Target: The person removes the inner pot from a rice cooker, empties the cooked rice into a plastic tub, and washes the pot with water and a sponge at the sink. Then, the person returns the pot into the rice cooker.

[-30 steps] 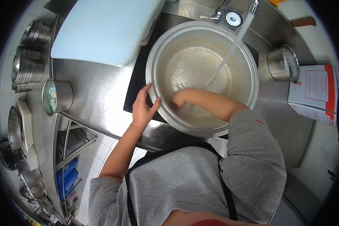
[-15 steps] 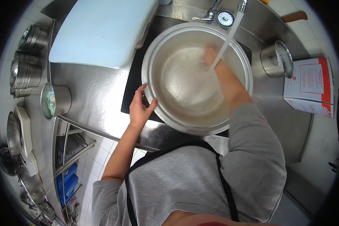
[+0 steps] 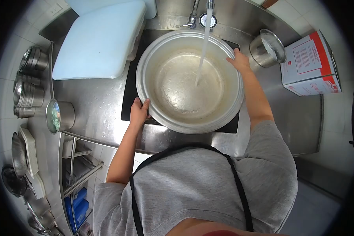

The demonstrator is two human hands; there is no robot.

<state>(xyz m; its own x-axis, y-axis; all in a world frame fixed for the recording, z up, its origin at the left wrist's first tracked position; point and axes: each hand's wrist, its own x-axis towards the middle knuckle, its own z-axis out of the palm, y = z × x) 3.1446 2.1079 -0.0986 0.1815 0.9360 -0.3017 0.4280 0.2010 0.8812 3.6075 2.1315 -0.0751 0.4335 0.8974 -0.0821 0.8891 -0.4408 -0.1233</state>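
Observation:
A wide, round metal basin [image 3: 167, 114] stands on a black surface [image 3: 129, 104] in front of me. From a faucet spout [image 3: 210, 4] above, a stream of water [image 3: 202, 53] falls into it. My left hand [image 3: 139, 111] grips the basin's rim at the lower left, thumb near the top and fingers partly hidden below. On the upper right, my right hand [image 3: 240, 62] is closed around the opposite side of the rim, its thumb pointing inward. A thin layer of water appears to cover the basin's bottom.
Light-blue boards or lids [image 3: 98, 43] lie at the upper left. A metal pot [image 3: 63, 116] with greenish contents stands by the left counter edge. At the right are another metal pot [image 3: 259, 53] and a red-and-white box [image 3: 308, 61]. A faucet lever [image 3: 190, 21] rises behind the basin.
My right hand has come out of the basin's inside and taken hold of its right rim. My left hand has tightened on the left rim. The view has shifted somewhat.

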